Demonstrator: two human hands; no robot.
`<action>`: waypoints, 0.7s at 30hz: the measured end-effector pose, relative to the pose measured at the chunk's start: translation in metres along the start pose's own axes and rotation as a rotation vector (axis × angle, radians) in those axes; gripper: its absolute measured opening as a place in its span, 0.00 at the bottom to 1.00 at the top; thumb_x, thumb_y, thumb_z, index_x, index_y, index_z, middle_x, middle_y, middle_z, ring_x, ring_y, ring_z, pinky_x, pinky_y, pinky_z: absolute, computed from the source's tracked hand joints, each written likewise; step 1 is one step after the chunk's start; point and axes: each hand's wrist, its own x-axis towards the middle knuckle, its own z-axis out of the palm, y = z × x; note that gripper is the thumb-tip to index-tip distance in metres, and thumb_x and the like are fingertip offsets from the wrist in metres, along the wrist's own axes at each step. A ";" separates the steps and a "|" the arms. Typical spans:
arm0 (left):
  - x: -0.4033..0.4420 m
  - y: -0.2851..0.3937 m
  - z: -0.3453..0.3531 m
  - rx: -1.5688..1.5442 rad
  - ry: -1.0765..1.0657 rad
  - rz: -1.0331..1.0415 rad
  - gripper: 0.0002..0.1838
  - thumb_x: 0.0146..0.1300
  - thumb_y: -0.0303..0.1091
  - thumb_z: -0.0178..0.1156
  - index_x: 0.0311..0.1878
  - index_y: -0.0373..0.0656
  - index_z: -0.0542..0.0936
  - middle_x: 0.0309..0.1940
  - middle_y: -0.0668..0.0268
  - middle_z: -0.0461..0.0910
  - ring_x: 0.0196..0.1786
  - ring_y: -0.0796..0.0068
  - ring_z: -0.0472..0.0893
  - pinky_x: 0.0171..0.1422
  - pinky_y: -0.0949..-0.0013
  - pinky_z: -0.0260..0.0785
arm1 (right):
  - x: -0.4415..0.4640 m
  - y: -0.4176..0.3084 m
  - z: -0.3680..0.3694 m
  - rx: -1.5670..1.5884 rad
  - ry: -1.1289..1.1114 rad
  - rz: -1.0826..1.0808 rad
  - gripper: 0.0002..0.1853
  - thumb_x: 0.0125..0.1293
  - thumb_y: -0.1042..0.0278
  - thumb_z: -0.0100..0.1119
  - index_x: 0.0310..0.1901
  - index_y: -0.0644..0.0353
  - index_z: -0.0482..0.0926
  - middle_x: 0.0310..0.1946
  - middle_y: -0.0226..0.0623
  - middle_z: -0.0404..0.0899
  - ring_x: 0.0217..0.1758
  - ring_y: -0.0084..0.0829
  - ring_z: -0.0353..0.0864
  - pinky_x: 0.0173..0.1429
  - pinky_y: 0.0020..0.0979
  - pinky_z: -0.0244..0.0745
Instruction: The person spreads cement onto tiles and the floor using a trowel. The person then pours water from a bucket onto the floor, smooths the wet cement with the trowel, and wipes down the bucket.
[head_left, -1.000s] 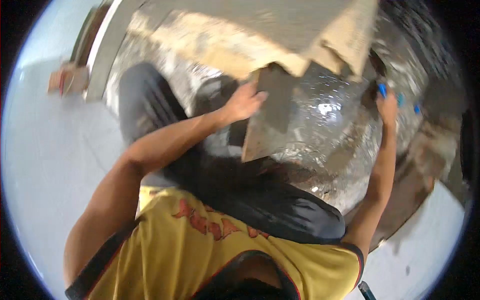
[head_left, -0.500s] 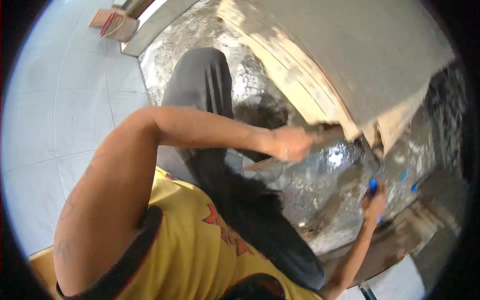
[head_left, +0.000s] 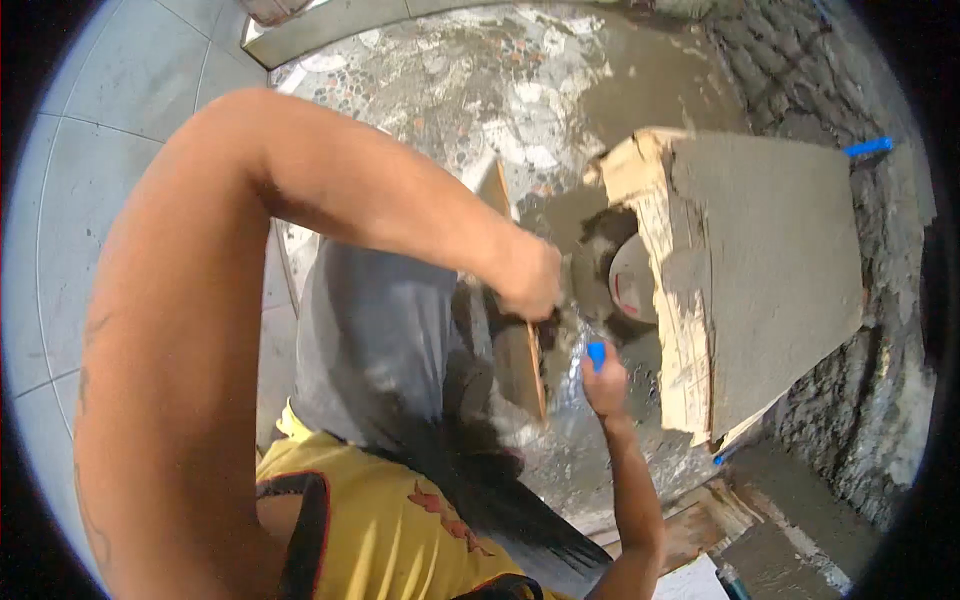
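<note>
My left hand (head_left: 532, 278) is closed on a flat wooden board (head_left: 532, 372), seen nearly edge-on beside my bent knee. A blue-handled trowel (head_left: 597, 355) is in my right hand (head_left: 605, 385), just below and right of the left; its blade is blurred. To the right stands a large tilted slab (head_left: 785, 280), its broad face coated in smooth grey mortar. Its pale side (head_left: 682, 330) is chipped and ragged. Between the slab and my hands, a white round object (head_left: 630, 278) with a red mark is partly hidden by that side.
Wet mortar (head_left: 650, 85) lies over the rough pebbled floor (head_left: 400, 95). A rough grey wall (head_left: 850, 400) rises at right, with a blue peg (head_left: 868, 147) by the slab's upper corner. Pale floor tiles (head_left: 130, 160) are at left, and a low ledge (head_left: 330, 35) runs along the top.
My view has shifted, so the slab now shows lower and farther right. Both hands appear farther left and closer together, and the white round object has come into view.
</note>
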 end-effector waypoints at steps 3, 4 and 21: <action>-0.083 -0.050 0.008 0.058 -0.047 -0.360 0.08 0.54 0.36 0.62 0.28 0.45 0.86 0.27 0.62 0.85 0.32 0.61 0.85 0.31 0.63 0.76 | 0.071 -0.039 0.045 0.019 0.200 -0.219 0.26 0.64 0.60 0.58 0.58 0.68 0.71 0.49 0.60 0.77 0.51 0.57 0.78 0.55 0.49 0.71; -0.111 -0.066 0.011 0.016 -0.199 -0.539 0.09 0.57 0.37 0.61 0.32 0.44 0.86 0.29 0.60 0.85 0.32 0.61 0.85 0.32 0.60 0.76 | 0.092 -0.066 0.052 0.009 0.293 -0.250 0.25 0.64 0.60 0.58 0.58 0.68 0.71 0.50 0.60 0.77 0.52 0.56 0.77 0.55 0.50 0.71; -0.391 -0.150 0.161 -0.399 0.184 -1.499 0.21 0.60 0.38 0.54 0.48 0.28 0.75 0.44 0.39 0.79 0.50 0.39 0.78 0.54 0.49 0.69 | 0.194 -0.140 0.103 -0.498 0.123 -0.439 0.09 0.61 0.73 0.51 0.43 0.65 0.73 0.32 0.52 0.81 0.33 0.50 0.83 0.35 0.50 0.78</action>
